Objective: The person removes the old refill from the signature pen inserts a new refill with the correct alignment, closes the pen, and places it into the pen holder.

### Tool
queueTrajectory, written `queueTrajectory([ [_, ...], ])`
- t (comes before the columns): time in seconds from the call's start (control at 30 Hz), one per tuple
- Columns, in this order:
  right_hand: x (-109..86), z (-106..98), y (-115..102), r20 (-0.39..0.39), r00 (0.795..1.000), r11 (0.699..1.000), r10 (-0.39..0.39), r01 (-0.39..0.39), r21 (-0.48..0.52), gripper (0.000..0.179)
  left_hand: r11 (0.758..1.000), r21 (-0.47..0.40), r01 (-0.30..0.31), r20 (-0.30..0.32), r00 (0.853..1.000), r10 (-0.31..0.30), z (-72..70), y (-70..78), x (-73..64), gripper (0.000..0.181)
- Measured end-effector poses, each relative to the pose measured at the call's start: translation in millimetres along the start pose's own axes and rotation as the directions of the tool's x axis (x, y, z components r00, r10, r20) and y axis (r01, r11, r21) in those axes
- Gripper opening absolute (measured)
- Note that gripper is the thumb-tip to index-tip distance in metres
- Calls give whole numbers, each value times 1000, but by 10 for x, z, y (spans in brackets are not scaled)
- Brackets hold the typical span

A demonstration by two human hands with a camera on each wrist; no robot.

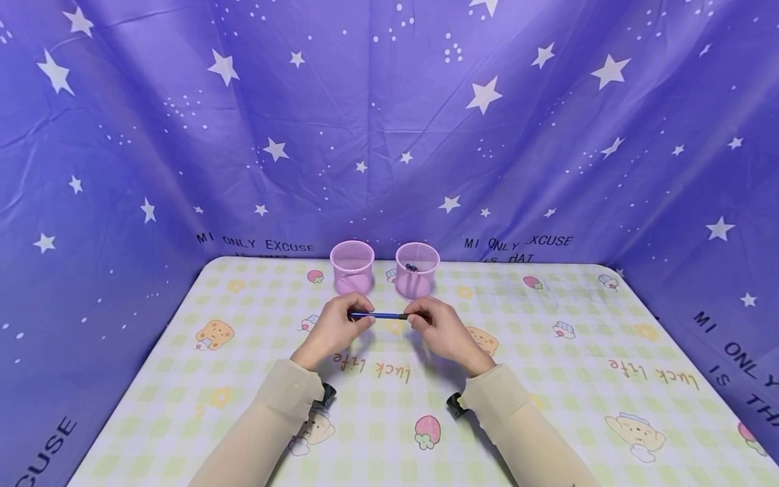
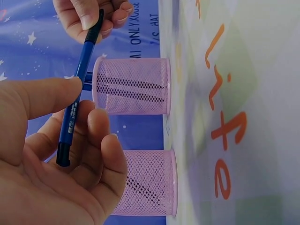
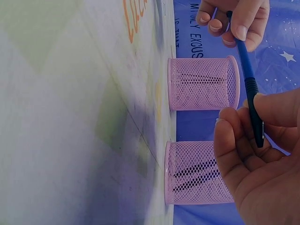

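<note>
Head cam: L grip (image 1: 335, 328) & R grip (image 1: 447, 333) pinch blue pen (image 1: 385, 315), opp. ends; 2 pink mesh cups (image 1: 353, 279) just beyond grips.

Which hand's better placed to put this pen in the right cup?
Probably the right hand: it pinches one end of the blue pen and is nearer the right cup. The left hand pinches the other end, nearer the left cup.

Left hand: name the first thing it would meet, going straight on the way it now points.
Setting aside the pen in its grip, the left hand would likely meet the left cup first; depth and height are unclear, so it might pass over the rim.
</note>
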State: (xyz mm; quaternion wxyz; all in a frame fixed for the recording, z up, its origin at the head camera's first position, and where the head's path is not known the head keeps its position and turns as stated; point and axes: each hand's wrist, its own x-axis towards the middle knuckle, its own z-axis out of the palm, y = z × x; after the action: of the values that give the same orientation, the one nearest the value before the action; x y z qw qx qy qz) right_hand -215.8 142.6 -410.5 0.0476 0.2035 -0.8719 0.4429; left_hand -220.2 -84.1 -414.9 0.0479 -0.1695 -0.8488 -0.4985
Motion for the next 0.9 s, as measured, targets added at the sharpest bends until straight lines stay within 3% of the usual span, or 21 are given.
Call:
queueTrajectory([
  [0.9, -2, 7, 36, 20, 1000, 1000, 12, -12, -19, 12, 1000, 9, 27, 31, 999, -27, -29, 10, -1, 4],
])
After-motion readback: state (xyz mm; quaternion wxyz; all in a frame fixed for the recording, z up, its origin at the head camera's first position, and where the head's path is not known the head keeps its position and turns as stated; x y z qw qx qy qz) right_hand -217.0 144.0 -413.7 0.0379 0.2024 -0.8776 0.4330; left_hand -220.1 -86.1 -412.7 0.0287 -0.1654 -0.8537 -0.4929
